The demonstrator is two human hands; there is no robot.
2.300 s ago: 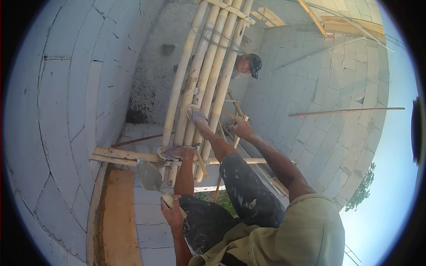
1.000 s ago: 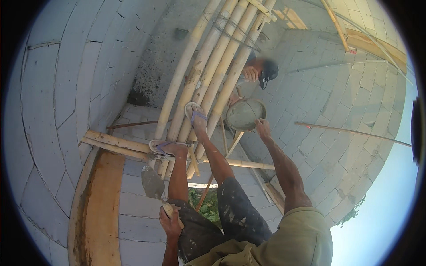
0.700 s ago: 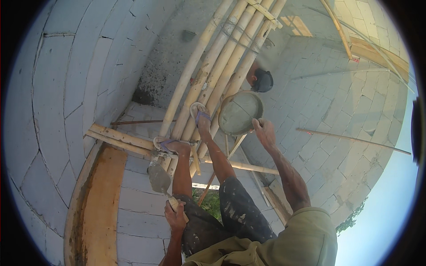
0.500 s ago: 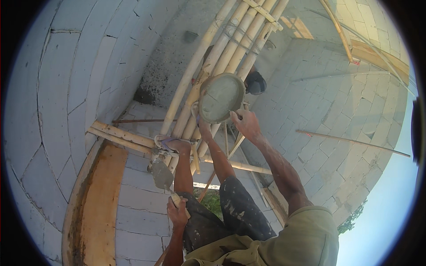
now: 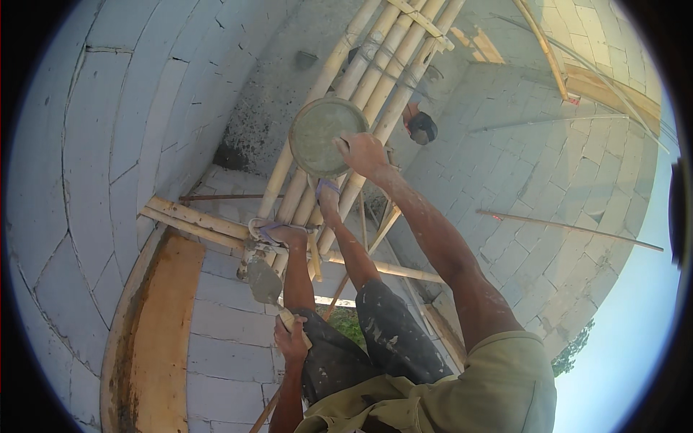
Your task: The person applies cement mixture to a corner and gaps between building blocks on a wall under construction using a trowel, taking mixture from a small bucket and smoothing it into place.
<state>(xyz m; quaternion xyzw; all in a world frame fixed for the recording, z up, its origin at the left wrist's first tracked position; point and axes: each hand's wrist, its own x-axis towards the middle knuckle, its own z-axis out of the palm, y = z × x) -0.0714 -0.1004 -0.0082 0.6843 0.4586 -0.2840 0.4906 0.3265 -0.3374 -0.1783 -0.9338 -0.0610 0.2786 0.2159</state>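
My right hand (image 5: pixel 364 154) grips the rim of a round metal pan (image 5: pixel 317 133) filled with grey mortar, held out over the bamboo poles (image 5: pixel 364 68). My left hand (image 5: pixel 290 345) sits by my left knee, closed on the wooden handle of a trowel (image 5: pixel 264 280) whose mortar-smeared blade points away from me. My feet in sandals (image 5: pixel 274 232) rest on the bamboo scaffold. Far below, another person (image 5: pixel 421 126) stands by the poles.
Grey block walls (image 5: pixel 108 144) curve round on the left and right. An orange-brown wooden plank (image 5: pixel 155 332) lies along the wall top at my left. Horizontal bamboo crossbars (image 5: pixel 195 216) pass under my feet. Thin rods (image 5: pixel 570 229) stick out from the right wall.
The pan appeared from the person below, my right hand took its rim and lifted it up and leftward over my feet. My left hand stayed on the trowel.
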